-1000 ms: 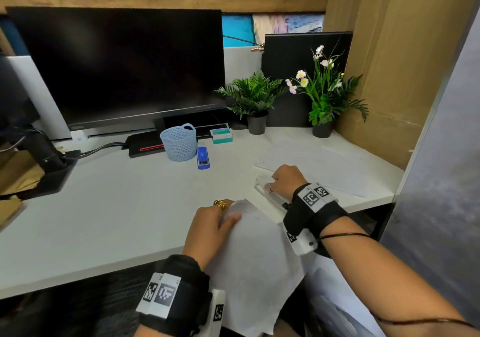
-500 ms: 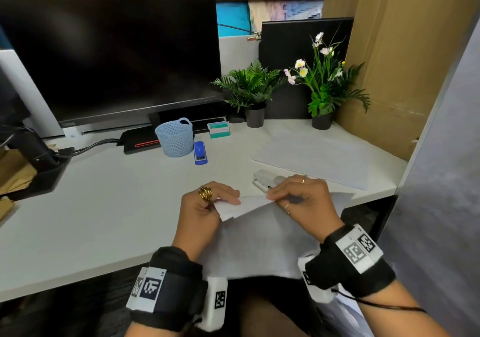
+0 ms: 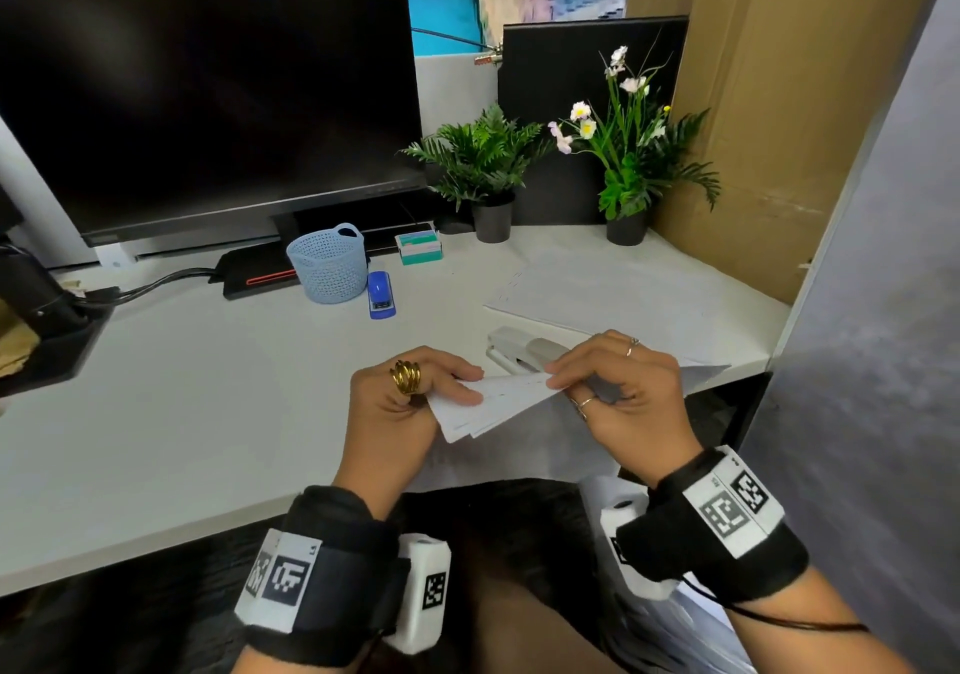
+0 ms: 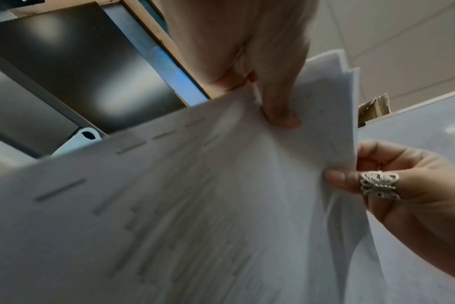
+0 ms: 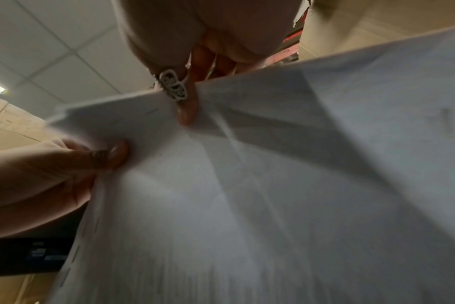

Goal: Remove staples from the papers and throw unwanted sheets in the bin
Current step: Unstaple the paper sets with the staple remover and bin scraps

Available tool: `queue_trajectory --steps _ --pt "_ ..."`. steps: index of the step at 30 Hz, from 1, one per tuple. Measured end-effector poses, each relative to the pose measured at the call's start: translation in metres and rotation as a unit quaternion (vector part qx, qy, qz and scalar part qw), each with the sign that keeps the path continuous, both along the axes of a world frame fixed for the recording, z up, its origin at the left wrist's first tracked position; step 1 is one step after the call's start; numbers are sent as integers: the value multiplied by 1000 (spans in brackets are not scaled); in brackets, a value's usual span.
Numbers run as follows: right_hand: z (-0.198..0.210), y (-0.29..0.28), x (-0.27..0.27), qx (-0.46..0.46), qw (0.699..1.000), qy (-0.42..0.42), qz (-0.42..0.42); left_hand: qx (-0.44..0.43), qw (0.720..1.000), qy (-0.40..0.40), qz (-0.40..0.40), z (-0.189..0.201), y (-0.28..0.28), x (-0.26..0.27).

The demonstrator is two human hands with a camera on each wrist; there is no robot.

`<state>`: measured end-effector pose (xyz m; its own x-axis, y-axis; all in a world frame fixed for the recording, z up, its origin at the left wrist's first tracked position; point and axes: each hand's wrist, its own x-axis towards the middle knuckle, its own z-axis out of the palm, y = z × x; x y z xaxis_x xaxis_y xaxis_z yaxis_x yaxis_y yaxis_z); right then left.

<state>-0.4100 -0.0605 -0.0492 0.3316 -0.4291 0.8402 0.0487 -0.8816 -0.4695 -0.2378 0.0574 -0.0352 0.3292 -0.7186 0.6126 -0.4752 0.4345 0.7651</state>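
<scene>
**Both hands pinching one corner of the sheaf**

From your head camera the lower part of the papers [image 3: 498, 403] drops behind your hands and over the desk [image 3: 156, 413] edge, so you cannot see how far the sheets hang. Both wrist views are blurred: the print is unreadable, and only rows of short dark dashes show along one edge. Whether any staple sits at the corner you hold cannot be made out.

The papers are lifted off the desk at its near edge, fanned at the corner, between your two hands. Your left hand [image 3: 410, 403] pinches that corner, thumb on top and the other fingers curled beneath. Just to the right, your right hand [image 3: 618, 393] pinches the same sheaf, thumb and forefinger closed on its top edge; the left wrist view shows a ringed finger [image 4: 351, 183] pressed against the paper's side.

Just beyond your right hand a white stapler [image 3: 524, 351] lies on the desk, partly covered by your fingers.
</scene>
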Motion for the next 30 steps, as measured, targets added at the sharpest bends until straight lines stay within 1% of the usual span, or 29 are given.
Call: queue_trajectory --steps 2,4,5,7,9,11,12,14,16,18,19,20,22,24,25,26,28,30 --pt "-4 -2 -9 23 999 23 -33 73 997 -4 18 -7 -3 2" --pt "-8 -5 -23 56 996 39 -65 180 983 -32 9 -20 -6 6" --pt "-10 -9 -31 79 993 54 -72 223 973 -67 0 -28 -8 6" --pt "-13 -17 -50 123 981 122 -85 259 954 -151 0 -44 -12 -1" --pt "-16 -20 -68 137 962 207 -116 233 945 -229 14 -51 -20 -19" --pt "-13 -17 -83 114 944 263 -165 208 930 -303 3 -56 -31 -39" --pt "-10 -14 -90 94 936 282 -187 205 922 -328 -3 -57 -37 -49" --pt "-1 -6 -102 65 911 342 -220 186 915 -357 -10 -59 -51 -66" --pt "2 -2 -110 48 866 435 -243 172 907 -383 -33 -60 -64 -83" --pt "-7 -5 -114 48 829 498 -251 174 901 -394 -57 -59 -74 -96" --pt "-13 -7 -118 63 818 513 -255 175 902 -389 -65 -59 -80 -101" --pt "-19 -10 -122 82 816 511 -257 177 905 -380 -71 -60 -85 -104" --pt "-30 -15 -131 118 831 474 -267 161 916 -358 -83 -60 -91 -105" --pt "-38 -21 -140 151 840 434 -288 126 919 -365 -85 -58 -93 -101" --pt "-40 -23 -143 164 839 422 -302 109 916 -378 -76 -58 -94 -97" --pt "-41 -24 -146 169 838 411 -317 98 913 -390 -64 -58 -95 -92" --pt "-41 -25 -150 160 846 377 -343 90 911 -402 -37 -56 -95 -80" --pt "-39 -25 -153 140 856 346 -357 78 918 -389 -6 -55 -95 -71"
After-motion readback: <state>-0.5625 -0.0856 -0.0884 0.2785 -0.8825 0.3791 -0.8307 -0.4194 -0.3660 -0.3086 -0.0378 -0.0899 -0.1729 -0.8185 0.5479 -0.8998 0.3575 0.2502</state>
